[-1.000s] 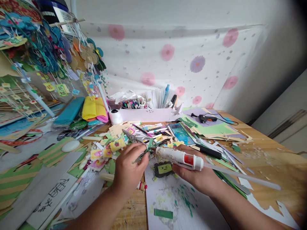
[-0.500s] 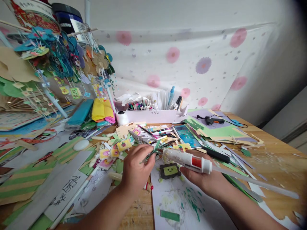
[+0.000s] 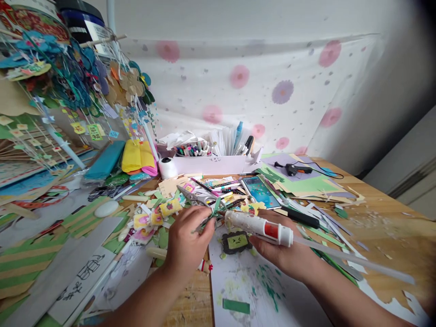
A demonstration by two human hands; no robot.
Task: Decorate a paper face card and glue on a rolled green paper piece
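My right hand [image 3: 275, 247] is closed round a white hot glue gun [image 3: 254, 225], and a long translucent glue stick [image 3: 357, 259] runs out of its back end. The gun's nozzle points left, close to my left hand [image 3: 190, 236]. Pinched between that hand's thumb and fingers is a strip of green paper [image 3: 217, 205]; its lower part is hidden by my fingers. Under the gun a dark-framed card with a small drawn face [image 3: 236, 242] lies on a white sheet [image 3: 265, 299]. A green paper rectangle [image 3: 236, 306] sits lower on that sheet.
Scissors [image 3: 195, 196], pens and paper scraps crowd the middle, beside a phone [image 3: 261, 192]. A white box [image 3: 211, 164] of markers stands behind. At the right rear lies a dark glue gun [image 3: 298, 170] with a cord. Paper hangings [image 3: 75, 86] dangle at the left.
The camera view has turned slightly right, so everything sits a little further left. Both hands keep their holds, with the glue gun's nozzle still by the left hand.
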